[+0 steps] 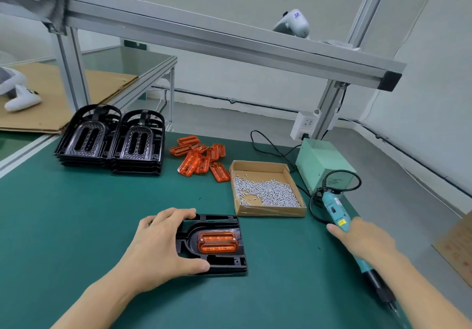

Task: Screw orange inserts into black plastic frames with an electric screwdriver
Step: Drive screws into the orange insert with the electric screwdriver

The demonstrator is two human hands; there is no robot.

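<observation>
Head view: the left hand (163,244) has its fingers (178,213) and thumb curled over the left edge of a black frame (217,265) lying flat on the green table (76,226), one orange insert (217,241) seated in it. The right hand (367,239) grips the electric screwdriver (334,206), whose tip is cut off by the picture's lower edge. Bare mat lies between the hands. Behind sit two stacks of frames (109,142), a pile of roughly ten loose inserts (201,159) and one cardboard tray of screws (265,190), too many to count.

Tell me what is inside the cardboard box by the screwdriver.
The cardboard box holds a loose heap of small silver screws, thickest toward its near right side. Bare cardboard shows at the far end. Anything under the heap is covered.
</observation>
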